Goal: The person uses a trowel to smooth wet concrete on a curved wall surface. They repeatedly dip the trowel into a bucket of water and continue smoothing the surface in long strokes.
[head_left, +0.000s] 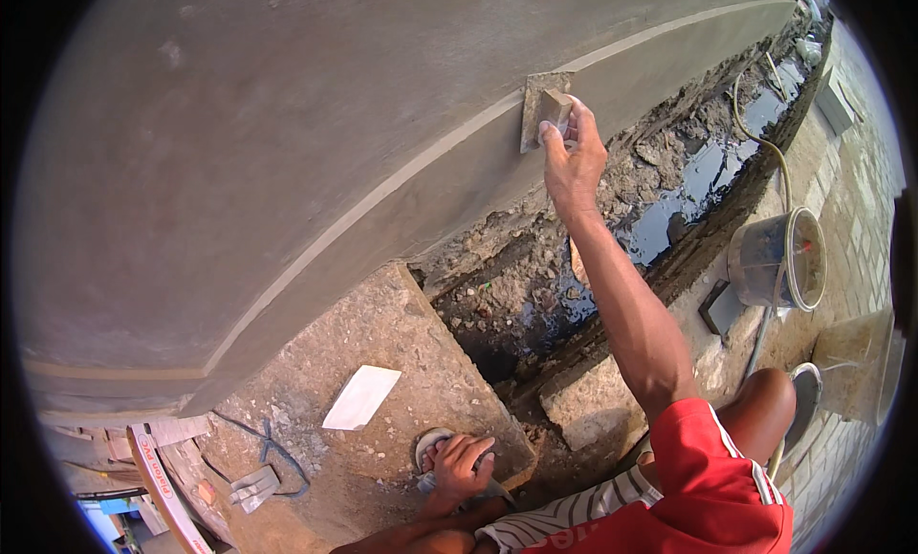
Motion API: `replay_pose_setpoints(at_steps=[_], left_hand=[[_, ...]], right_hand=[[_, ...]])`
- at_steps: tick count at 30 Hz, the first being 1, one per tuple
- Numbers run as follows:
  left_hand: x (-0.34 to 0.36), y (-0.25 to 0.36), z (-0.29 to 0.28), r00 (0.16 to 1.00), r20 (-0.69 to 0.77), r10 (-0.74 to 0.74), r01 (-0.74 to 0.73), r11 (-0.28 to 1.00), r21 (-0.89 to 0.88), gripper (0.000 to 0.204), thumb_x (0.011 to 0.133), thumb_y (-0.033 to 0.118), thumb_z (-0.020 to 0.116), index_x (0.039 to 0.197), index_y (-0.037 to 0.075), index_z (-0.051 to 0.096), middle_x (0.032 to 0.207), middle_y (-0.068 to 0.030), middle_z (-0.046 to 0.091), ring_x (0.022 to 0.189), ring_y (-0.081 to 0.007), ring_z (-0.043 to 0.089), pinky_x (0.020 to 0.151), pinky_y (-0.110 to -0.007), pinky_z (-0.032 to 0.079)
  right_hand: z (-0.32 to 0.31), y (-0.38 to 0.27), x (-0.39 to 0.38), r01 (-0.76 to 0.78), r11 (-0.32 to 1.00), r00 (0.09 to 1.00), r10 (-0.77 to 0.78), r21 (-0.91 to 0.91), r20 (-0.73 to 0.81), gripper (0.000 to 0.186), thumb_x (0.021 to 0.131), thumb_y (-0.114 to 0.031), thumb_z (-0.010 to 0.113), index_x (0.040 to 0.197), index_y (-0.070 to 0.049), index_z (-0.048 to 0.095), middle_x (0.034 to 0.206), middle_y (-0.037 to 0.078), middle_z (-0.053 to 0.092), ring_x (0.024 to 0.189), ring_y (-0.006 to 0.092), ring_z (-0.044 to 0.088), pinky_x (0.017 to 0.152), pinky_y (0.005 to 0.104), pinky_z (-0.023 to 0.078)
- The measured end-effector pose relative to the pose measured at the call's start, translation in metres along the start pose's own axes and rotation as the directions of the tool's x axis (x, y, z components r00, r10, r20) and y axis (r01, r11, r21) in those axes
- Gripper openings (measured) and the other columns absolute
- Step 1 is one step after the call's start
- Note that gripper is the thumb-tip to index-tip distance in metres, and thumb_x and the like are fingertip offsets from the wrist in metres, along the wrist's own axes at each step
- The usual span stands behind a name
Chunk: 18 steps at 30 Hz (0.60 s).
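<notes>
Block-handled float (535, 114) — seemingly flat against the grey wall (277, 162); round-rimmed object (427, 442) — partly hidden, on the slab (430, 377).

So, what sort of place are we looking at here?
Probably an outdoor building site: the right hand holds a float against a smooth grey wall, a muddy trench with pooled water runs alongside, and a bucket sits nearby.

The right hand (576, 170) is extended far on an outstretched arm (636, 315), fingers (584, 122) bent in a grip; the left hand (459, 466) is held near, loosely curled.
</notes>
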<state>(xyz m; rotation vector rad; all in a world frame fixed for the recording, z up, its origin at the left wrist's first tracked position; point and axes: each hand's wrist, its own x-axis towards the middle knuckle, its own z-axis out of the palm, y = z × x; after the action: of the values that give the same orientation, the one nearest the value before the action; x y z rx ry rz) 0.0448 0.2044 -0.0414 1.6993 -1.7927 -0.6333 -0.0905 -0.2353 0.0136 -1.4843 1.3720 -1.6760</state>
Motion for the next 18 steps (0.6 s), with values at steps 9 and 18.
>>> replay_pose_setpoints(at_steps=[9,18], left_hand=[[-0.004,0.002,-0.004,1.000,0.010,-0.012,0.011,1.000,0.027,0.027,0.080,0.009,0.072,0.107,0.004,0.072,0.096,-0.0106,0.072,0.088,-0.0294,0.068,0.080,-0.039,0.053],[0.001,-0.002,0.001,1.000,0.019,0.001,0.000,0.999,-0.033,0.027,0.081,0.010,0.071,0.108,0.005,0.072,0.098,-0.0100,0.072,0.090,-0.0287,0.067,0.082,-0.039,0.054]], right_hand=[[-0.004,-0.007,-0.058,-0.171,0.951,0.985,0.161,0.258,0.059,0.042,0.093,-0.005,0.065,0.133,0.003,0.055,0.108,0.014,0.068,0.093,0.0177,0.066,0.082,0.0352,0.055],[0.056,-0.020,-0.138,-0.098,0.992,0.955,0.070,0.085,0.287,0.038,0.094,-0.004,0.062,0.130,0.005,0.053,0.112,0.017,0.065,0.096,0.0219,0.066,0.084,0.0383,0.054]])
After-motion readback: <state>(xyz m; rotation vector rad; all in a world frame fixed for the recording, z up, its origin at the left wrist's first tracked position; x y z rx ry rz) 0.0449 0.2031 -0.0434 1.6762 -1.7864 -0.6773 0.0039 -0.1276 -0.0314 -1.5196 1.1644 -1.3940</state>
